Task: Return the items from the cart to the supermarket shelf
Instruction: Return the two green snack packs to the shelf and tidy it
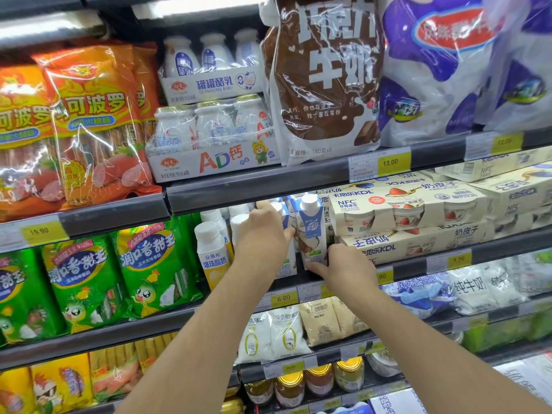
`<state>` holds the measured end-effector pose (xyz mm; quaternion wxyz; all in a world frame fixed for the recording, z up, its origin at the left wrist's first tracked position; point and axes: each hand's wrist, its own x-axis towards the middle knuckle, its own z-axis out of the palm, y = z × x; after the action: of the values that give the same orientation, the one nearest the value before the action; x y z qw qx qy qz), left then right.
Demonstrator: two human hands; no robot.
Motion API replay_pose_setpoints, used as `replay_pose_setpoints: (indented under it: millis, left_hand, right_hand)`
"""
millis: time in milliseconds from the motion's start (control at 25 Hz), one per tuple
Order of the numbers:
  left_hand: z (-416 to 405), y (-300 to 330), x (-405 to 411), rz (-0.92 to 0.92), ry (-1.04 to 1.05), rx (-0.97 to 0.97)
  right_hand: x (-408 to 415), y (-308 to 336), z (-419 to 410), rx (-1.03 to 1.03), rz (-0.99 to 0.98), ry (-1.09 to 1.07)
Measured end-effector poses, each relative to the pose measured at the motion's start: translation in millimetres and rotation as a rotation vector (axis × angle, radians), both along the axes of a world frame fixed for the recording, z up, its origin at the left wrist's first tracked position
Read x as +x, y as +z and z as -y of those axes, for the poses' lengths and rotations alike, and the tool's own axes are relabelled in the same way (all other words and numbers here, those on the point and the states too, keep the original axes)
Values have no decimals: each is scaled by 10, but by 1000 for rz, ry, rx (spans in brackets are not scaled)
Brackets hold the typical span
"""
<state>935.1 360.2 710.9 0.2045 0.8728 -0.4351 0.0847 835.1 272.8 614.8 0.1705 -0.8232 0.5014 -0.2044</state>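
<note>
Now both hands steady a capped drink carton (pixel 310 231) on the middle shelf (pixel 298 283): left hand (pixel 264 234) grips its side, right hand (pixel 346 264) pinches its base. Probably light, stiff, easily tipped; hold mid-body.

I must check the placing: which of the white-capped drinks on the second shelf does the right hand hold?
The blue-and-white coconut carton, beside the strawberry yogurt packs; the right hand grasps its base.

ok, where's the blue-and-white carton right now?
Head view, centre: the carton stands at the front of the second shelf, between the white bottles on its left and the strawberry yogurt packs on its right, right hand at its base.
</note>
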Motion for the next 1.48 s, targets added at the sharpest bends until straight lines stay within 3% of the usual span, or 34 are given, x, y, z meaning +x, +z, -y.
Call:
replay_pose_setpoints:
  millis: [120,240,320,480,760,1480]
  left_hand:
    - [-193,-19,5,53,-67,-110]
    - [-680,-280,182,125,-136,-404]
    - [-967,-514,415,25,-43,-525]
    - [-1047,-829,768,-280,169,-314]
    - [-844,-895,974,-307,108,-218]
    - [-862,-958,1138,-403,8,-229]
  right_hand:
    - [-135,-114,-73,-14,118,-18]
    - [-237,-179,-211,-28,279,7]
    - [-152,-164,-325,-24,286,66]
    - [233,-136,-527,-42,203,186]
    - [500,-165,-573,-77,166,169]
    - [608,-91,-647,-72,13,118]
